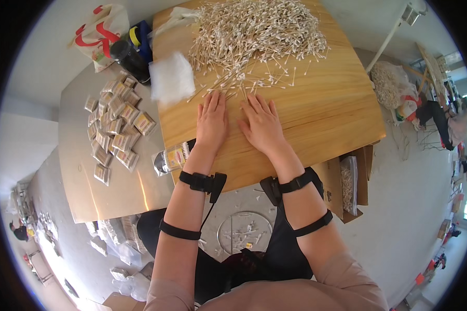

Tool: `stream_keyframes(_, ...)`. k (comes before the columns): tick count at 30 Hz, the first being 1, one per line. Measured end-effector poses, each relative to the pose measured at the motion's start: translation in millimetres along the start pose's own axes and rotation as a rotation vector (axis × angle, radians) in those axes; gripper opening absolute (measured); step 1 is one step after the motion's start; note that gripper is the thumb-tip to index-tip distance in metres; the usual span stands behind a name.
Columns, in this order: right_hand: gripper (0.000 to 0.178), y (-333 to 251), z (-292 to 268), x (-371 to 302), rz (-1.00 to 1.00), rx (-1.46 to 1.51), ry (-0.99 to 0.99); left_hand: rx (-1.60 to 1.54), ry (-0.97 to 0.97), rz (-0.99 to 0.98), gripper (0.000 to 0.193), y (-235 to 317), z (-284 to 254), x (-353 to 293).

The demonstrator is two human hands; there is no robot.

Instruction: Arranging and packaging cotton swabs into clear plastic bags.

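Observation:
My left hand [212, 122] lies palm down on the wooden tabletop [316, 114], fingers stretched out and side by side. Its fingertips reach the near edge of a large heap of cotton swabs [259, 31]. To its right, my right hand [263, 124] also rests flat with straight fingers, the thumb pointing toward the left hand. A few loose swabs stick out by its fingertips; whatever lies under both palms is hidden. Beside my left wrist is a clear packet of swabs [176, 156], partly covered by the forearm. Black straps circle both forearms.
A metal table [83, 181] on the left bears a pile of small swab packets [114, 124]. Near it stand a black bottle [128, 59], a stack of clear plastic bags [171, 78] and a cloth bag [102, 31]. An open cardboard box [334, 186] is below the table's right edge.

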State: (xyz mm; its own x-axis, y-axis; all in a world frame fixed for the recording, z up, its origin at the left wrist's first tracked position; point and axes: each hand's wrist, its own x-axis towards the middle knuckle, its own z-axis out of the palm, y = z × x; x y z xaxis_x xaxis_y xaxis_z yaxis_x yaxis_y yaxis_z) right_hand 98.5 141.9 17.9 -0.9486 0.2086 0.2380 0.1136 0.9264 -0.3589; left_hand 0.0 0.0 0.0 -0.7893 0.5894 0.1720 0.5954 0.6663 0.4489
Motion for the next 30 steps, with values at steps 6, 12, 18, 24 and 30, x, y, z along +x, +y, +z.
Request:
stream_keyframes(6, 0.031, 24, -10, -11, 0.019, 0.172, 0.086, -0.029, -0.030, 0.150, 0.040, 9, -15, -41)
stream_keyframes(12, 0.020, 19, -7, -8, 0.031, 0.310, 0.156, -0.113, -0.081, 0.212, 0.038, 9, -30, -82)
stream_keyframes(18, 0.019, 6, -3, -10, 0.016, 0.369, 0.249, -0.073, -0.053, 0.261, 0.042, 6, -29, -95)
stream_keyframes(24, 0.021, -18, -17, -19, -0.040, 0.205, 0.144, 0.087, -0.064, 0.235, 0.051, 5, -25, -104)
stream_keyframes(30, 0.015, -22, -9, -16, -0.057, 0.187, 0.098, 0.070, -0.034, 0.172, 0.063, 18, -16, -97)
